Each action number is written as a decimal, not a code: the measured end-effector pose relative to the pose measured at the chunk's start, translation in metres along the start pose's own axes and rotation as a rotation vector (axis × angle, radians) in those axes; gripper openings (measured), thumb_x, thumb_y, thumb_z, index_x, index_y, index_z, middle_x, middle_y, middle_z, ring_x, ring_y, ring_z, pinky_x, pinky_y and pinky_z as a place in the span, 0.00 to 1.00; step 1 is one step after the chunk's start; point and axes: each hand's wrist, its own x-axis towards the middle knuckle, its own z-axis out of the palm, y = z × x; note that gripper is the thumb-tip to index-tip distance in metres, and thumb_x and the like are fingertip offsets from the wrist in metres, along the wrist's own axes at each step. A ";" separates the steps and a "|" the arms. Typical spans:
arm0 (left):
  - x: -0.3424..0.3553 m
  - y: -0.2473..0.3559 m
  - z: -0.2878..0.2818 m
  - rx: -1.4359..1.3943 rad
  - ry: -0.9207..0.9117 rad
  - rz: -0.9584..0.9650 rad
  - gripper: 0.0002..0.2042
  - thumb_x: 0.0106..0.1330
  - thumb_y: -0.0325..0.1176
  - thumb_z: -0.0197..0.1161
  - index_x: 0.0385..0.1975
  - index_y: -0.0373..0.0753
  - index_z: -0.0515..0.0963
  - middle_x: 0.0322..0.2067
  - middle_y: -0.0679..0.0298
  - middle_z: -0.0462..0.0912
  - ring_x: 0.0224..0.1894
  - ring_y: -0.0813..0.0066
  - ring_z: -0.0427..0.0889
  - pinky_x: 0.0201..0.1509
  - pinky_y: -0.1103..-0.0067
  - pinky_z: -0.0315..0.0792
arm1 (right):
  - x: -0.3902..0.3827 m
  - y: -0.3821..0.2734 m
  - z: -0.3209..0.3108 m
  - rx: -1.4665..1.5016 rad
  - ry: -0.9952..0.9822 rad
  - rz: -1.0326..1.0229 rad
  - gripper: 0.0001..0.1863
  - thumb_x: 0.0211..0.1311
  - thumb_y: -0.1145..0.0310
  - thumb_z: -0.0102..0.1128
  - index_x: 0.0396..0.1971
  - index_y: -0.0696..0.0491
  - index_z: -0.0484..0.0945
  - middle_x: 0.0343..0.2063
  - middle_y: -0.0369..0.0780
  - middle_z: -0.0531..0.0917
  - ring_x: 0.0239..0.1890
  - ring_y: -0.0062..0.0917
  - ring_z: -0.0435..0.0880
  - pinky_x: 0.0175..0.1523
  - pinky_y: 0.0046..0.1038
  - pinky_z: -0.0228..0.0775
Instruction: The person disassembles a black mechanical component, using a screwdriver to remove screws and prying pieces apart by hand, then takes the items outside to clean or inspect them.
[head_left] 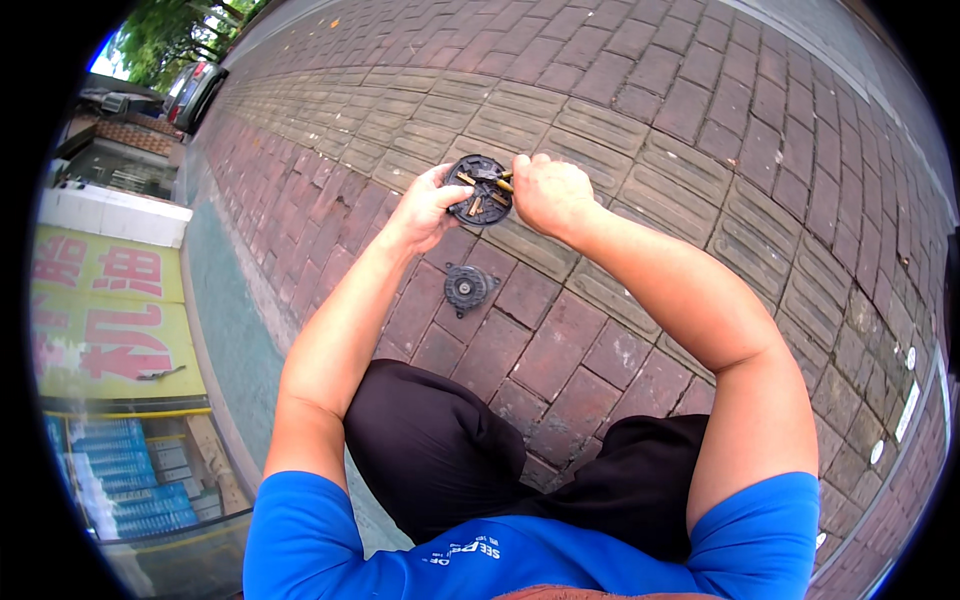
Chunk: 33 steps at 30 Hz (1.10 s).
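My left hand (425,212) grips the left edge of a round black brush plate (481,208), its thumb lying on the top face. Several brass-coloured pieces sit in the plate, and it is held up above the pavement. At the plate's right edge, my right hand (549,192) is closed in a pinch beside a brass-coloured piece; the fingertips are partly hidden, so what they hold cannot be made out. On the bricks below lies a dark, round motor housing (467,288) with small lugs on its rim, touched by neither hand.
Red brick paving (560,350) and a band of yellowish ribbed tiles (510,128) surround me. My bent knees (430,420) are close below the housing. A yellow sign (110,300) and a glass case with blue boxes (130,480) stand at left. A car (192,97) is parked far left.
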 end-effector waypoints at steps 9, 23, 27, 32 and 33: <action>-0.008 0.004 0.007 0.120 0.044 -0.024 0.22 0.59 0.20 0.59 0.56 0.31 0.69 0.41 0.61 0.82 0.36 0.77 0.84 0.36 0.80 0.82 | 0.001 0.002 0.008 0.155 -0.192 0.059 0.15 0.63 0.65 0.50 0.38 0.58 0.82 0.42 0.51 0.85 0.45 0.42 0.85 0.50 0.40 0.77; 0.004 -0.010 -0.010 0.355 0.063 0.152 0.27 0.56 0.19 0.55 0.60 0.27 0.68 0.48 0.58 0.79 0.48 0.74 0.78 0.53 0.79 0.74 | 0.014 0.009 0.033 0.478 -0.312 0.031 0.20 0.64 0.55 0.56 0.32 0.60 0.83 0.34 0.55 0.84 0.42 0.47 0.84 0.48 0.42 0.75; 0.000 -0.008 -0.007 0.209 0.076 0.092 0.25 0.57 0.18 0.55 0.59 0.28 0.69 0.47 0.58 0.79 0.47 0.74 0.79 0.52 0.79 0.75 | 0.008 0.001 0.031 0.351 -0.175 -0.008 0.18 0.63 0.59 0.56 0.36 0.62 0.79 0.34 0.55 0.84 0.42 0.46 0.84 0.48 0.42 0.74; -0.001 -0.007 -0.002 0.135 0.074 0.083 0.25 0.59 0.17 0.55 0.59 0.28 0.67 0.47 0.58 0.79 0.46 0.74 0.80 0.50 0.78 0.76 | 0.001 -0.005 0.028 0.213 -0.074 0.045 0.19 0.63 0.60 0.56 0.44 0.62 0.73 0.42 0.55 0.81 0.46 0.47 0.82 0.52 0.43 0.74; -0.001 -0.007 -0.002 0.106 0.071 0.084 0.25 0.59 0.17 0.55 0.59 0.28 0.67 0.47 0.58 0.78 0.45 0.74 0.80 0.50 0.78 0.77 | 0.001 -0.006 0.028 0.197 -0.063 0.053 0.20 0.63 0.60 0.56 0.45 0.62 0.72 0.43 0.55 0.80 0.47 0.47 0.82 0.52 0.43 0.74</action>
